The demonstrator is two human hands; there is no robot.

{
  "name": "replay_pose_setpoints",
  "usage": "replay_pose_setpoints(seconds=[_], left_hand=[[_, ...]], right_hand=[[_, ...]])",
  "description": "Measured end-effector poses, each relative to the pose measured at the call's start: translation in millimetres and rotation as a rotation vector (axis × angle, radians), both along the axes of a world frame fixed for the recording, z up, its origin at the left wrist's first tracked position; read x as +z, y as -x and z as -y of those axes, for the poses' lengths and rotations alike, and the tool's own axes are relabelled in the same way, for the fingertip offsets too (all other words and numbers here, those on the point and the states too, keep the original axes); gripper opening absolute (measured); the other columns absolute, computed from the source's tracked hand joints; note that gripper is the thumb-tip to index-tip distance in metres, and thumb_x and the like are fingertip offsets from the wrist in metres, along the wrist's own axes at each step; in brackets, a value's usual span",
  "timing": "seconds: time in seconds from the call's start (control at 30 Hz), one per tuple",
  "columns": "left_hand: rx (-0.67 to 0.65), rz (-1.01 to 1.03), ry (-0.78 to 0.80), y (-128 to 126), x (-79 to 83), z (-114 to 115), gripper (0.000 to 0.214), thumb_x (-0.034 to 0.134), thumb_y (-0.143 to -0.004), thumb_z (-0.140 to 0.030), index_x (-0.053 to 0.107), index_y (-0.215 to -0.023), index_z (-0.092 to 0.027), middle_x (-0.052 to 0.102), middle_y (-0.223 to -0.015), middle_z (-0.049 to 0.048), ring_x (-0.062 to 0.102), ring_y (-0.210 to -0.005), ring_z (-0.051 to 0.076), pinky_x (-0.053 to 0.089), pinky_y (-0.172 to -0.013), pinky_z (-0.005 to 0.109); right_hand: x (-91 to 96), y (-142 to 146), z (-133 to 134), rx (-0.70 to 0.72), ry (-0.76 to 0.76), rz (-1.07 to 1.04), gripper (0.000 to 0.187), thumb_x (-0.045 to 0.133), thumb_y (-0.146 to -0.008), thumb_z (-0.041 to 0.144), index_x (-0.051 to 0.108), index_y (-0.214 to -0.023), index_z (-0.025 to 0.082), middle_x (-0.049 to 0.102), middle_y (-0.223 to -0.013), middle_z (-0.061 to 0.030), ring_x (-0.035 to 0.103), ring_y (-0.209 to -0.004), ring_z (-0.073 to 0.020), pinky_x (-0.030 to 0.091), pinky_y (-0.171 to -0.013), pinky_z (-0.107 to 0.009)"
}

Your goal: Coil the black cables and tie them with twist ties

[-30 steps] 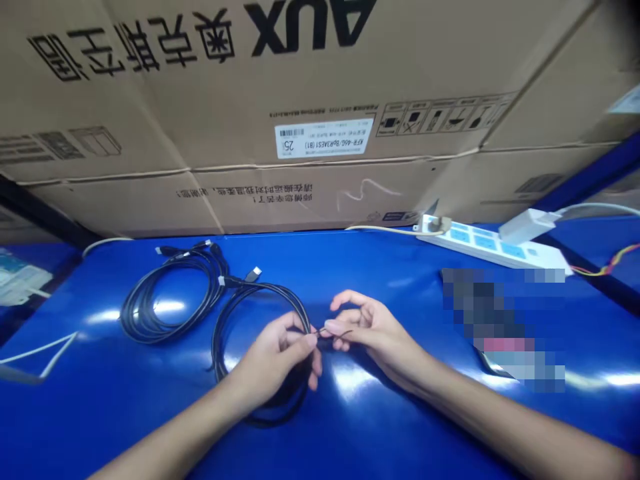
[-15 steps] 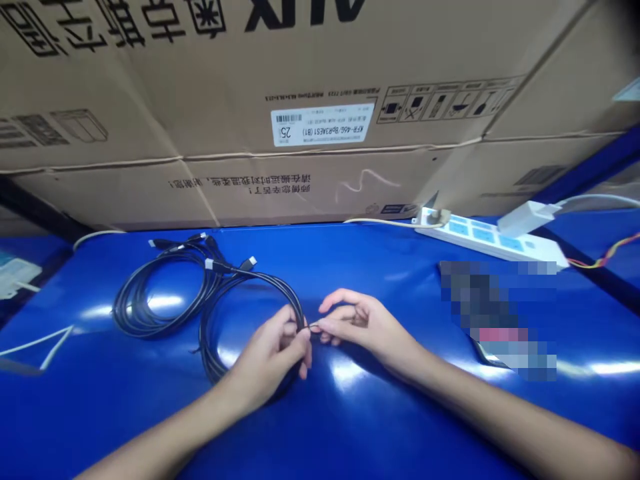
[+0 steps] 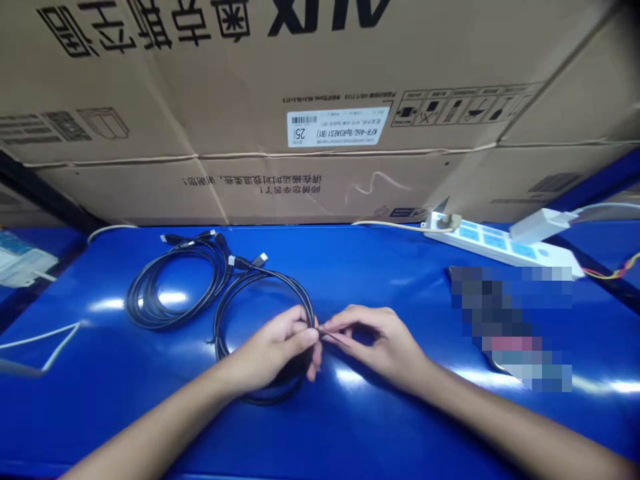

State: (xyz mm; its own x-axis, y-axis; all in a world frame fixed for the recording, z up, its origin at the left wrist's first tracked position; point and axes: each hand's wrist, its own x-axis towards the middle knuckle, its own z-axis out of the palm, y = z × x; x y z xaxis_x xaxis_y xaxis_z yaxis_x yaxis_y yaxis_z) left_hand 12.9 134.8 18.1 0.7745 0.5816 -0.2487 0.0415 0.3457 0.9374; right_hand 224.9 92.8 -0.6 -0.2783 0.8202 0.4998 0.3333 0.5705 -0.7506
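Observation:
A black HDMI-type cable (image 3: 302, 292) lies coiled on the blue surface, its two plugs with pale tips pointing up at the top of the loop. My left hand (image 3: 280, 343) is closed round the right side of this coil, thumb on top. Just right of it, my right hand (image 3: 385, 340) pinches a thin dark tie (image 3: 331, 335) that comes off the coil at the left fingertips. How far the tie wraps round the strands is hidden by my fingers. Left of this coil, touching or overlapping it, rests a second coiled black cable (image 3: 140, 312) with similar plugs.
A large cardboard box (image 3: 250, 190) stands across the back of the blue table (image 3: 380, 427). A white power strip (image 3: 505, 247) with a plugged-in adapter (image 3: 543, 225) lies at the back right. Below it is a pixelated dark object (image 3: 500, 320). White cord (image 3: 65, 343) lies at far left.
My right thumb and index finger have closed in a pinch on the tie, and the other fingers have curled in. The whole view has shifted slightly; the left hand keeps its hold.

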Motion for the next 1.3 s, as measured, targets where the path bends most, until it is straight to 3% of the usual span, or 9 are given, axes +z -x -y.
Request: replay_pose_setpoints(seconds=[0.17,0.27,0.37,0.5,0.6,0.7,0.77,1.03,1.3], left_hand=[[-0.018,0.036,0.056,-1.0,-2.9,-1.4,0.044,0.068,-0.087,-0.060,0.053,-0.091,-0.018,0.065,-0.072,0.0001,0.062,-0.061,0.014,0.049,-0.070,0.030],[-0.033,0.033,0.070,-1.3,-0.5,-1.1,0.046,0.069,-0.085,-0.061,0.053,-0.091,-0.018,0.066,-0.070,0.0001,0.063,-0.062,0.014,0.049,-0.070,0.030],[-0.029,0.012,0.062,-1.9,2.5,-1.7,0.039,0.068,-0.089,-0.055,0.053,-0.090,-0.018,0.068,-0.073,0.0016,0.064,-0.063,0.014,0.049,-0.070,0.029],[-0.005,-0.006,0.042,-2.7,1.5,-2.0,0.034,0.066,-0.091,-0.050,0.052,-0.091,-0.019,0.068,-0.071,0.0003,0.062,-0.057,0.013,0.049,-0.065,0.028],[0.008,-0.015,0.022,-2.5,-1.9,-0.9,0.034,0.066,-0.091,-0.050,0.051,-0.090,-0.020,0.068,-0.070,-0.0007,0.062,-0.056,0.012,0.048,-0.064,0.027],[0.019,-0.019,0.001,-1.8,-3.9,0.4,0.036,0.066,-0.091,-0.052,0.050,-0.091,-0.020,0.066,-0.071,-0.0015,0.062,-0.058,0.013,0.049,-0.063,0.027],[0.028,-0.023,-0.015,-1.4,-3.6,1.2,0.036,0.065,-0.091,-0.053,0.050,-0.093,-0.020,0.065,-0.072,-0.0021,0.062,-0.059,0.013,0.048,-0.063,0.027],[-0.008,-0.053,-0.041,0.8,1.4,4.7,0.025,0.063,-0.095,-0.042,0.053,-0.095,-0.020,0.066,-0.080,-0.0006,0.063,-0.069,0.014,0.048,-0.073,0.029],[-0.020,0.023,0.030,0.2,-5.7,-3.1,0.039,0.067,-0.089,-0.055,0.051,-0.096,-0.020,0.067,-0.075,-0.0004,0.064,-0.063,0.015,0.050,-0.071,0.031]], right_hand=[[19.0,-11.8,-1.3,0.186,-0.465,0.285,0.017,0.056,-0.102,0.013,0.072,-0.108,0.014,0.082,-0.100,-0.0096,0.077,-0.088,-0.0200,0.061,-0.075,-0.029],[30.6,-13.3,-0.2,0.198,-0.565,0.415,0.017,0.055,-0.102,0.011,0.072,-0.104,0.012,0.081,-0.102,-0.0118,0.077,-0.086,-0.0217,0.059,-0.067,-0.029],[24.1,-11.2,0.3,0.137,-0.393,0.354,0.017,0.053,-0.104,0.016,0.068,-0.112,0.016,0.080,-0.101,-0.0093,0.075,-0.089,-0.0197,0.060,-0.076,-0.029],[6.7,-8.2,-2.9,0.000,0.143,0.167,0.022,0.067,-0.097,0.035,0.069,-0.108,0.016,0.077,-0.092,-0.0079,0.074,-0.076,-0.0169,0.061,-0.068,-0.026],[8.9,-6.7,-6.3,0.069,0.561,0.004,0.029,0.071,-0.092,0.045,0.071,-0.087,0.016,0.074,-0.071,-0.0036,0.070,-0.061,-0.0143,0.056,-0.058,-0.022],[21.1,-6.1,-7.6,0.181,0.986,-0.268,0.034,0.076,-0.086,0.049,0.074,-0.086,0.014,0.075,-0.077,-0.0044,0.067,-0.063,-0.0118,0.056,-0.063,-0.022],[28.0,-5.9,-7.1,0.187,1.123,-0.405,0.040,0.076,-0.085,0.053,0.075,-0.088,0.013,0.076,-0.084,-0.0064,0.066,-0.065,-0.0111,0.056,-0.063,-0.022],[24.4,-2.9,-3.3,0.135,1.154,-0.437,0.033,0.088,-0.073,0.041,0.076,-0.090,0.015,0.078,-0.077,-0.0046,0.066,-0.064,-0.0116,0.053,-0.064,-0.022],[11.4,-3.7,-4.0,0.044,0.848,-0.240,0.034,0.082,-0.078,0.046,0.076,-0.096,0.018,0.078,-0.088,-0.0060,0.073,-0.083,-0.0199,0.057,-0.076,-0.031]])
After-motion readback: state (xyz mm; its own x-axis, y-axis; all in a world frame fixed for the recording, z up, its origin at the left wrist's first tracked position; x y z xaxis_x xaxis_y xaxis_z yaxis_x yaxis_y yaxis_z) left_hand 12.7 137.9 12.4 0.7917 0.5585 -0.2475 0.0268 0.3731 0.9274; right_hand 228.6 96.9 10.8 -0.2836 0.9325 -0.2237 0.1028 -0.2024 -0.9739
